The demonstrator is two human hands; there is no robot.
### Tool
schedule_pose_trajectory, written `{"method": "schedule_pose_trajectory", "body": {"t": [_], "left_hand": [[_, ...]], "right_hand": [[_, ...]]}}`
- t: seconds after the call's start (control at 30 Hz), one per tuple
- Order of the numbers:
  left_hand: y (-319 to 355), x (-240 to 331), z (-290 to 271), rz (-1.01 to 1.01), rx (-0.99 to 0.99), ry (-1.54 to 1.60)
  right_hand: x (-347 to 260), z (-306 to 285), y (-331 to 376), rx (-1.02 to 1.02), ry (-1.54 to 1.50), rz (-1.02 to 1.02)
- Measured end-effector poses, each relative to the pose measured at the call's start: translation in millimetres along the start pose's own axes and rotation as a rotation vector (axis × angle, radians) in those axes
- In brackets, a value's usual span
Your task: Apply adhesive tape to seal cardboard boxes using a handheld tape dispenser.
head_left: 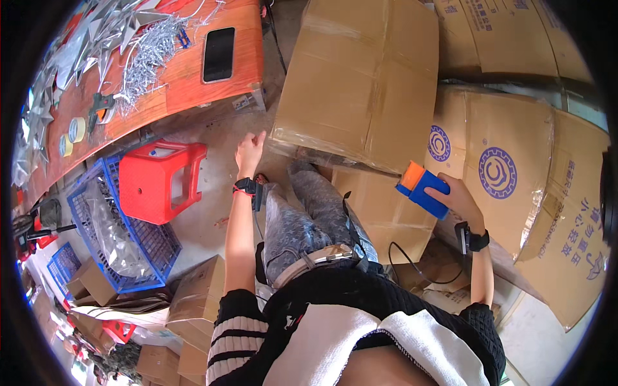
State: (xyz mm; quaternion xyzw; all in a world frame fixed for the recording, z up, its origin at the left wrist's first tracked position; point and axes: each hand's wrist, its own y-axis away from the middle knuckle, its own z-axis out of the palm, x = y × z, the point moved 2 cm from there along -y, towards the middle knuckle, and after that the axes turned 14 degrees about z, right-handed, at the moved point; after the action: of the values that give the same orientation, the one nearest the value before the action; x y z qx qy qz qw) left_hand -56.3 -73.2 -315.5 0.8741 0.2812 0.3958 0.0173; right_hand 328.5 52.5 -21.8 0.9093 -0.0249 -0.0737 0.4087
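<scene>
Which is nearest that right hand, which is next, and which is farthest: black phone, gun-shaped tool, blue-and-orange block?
1. Blue-and-orange block: in the right hand.
2. Black phone: on the table, upper left.
3. Gun-shaped tool: farther left on the table.

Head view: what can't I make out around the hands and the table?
In the head view:
The right edge of the blue-and-orange block, partly covered by the right hand.
Whether the left hand holds anything thin; its curled shape hides the palm.
What is inside the big carton, hidden by its sides.
The outermost silver stars, cut off by the dark rim.
</scene>
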Motion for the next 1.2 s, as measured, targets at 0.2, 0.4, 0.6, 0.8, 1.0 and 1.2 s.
{"method": "schedule_pose_trajectory", "body": {"t": [0.2,0.4,0.6,0.8,1.0,1.2], "left_hand": [[-1.2,7.3,2.2,-0.038,-0.032,-0.004],[0.1,3.6,-2.8,-0.027,-0.045,-0.054],[0.7,2.8,0.6,-0.03,-0.034,-0.042],[2.3,1.6,-3.3,-0.015,-0.031,-0.066],[2.5,9.1,11.4,-0.009,-0.044,-0.066],[-6.5,-34.0,40.8,-0.012,-0.134,0.266]], "right_hand": [[0.6,0.6,-2.7,0.017,-0.026,-0.031],[-0.8,0.3,-0.4,0.009,-0.046,-0.025],[-0.8,1.1,0.4,0.013,-0.08,-0.041],[-4.2,-0.7,2.8,0.003,-0.058,-0.026],[-2.6,0.7,1.4,0.021,-0.045,0.007],[-10.8,2.2,0.0,0.023,-0.005,-0.016]]}}
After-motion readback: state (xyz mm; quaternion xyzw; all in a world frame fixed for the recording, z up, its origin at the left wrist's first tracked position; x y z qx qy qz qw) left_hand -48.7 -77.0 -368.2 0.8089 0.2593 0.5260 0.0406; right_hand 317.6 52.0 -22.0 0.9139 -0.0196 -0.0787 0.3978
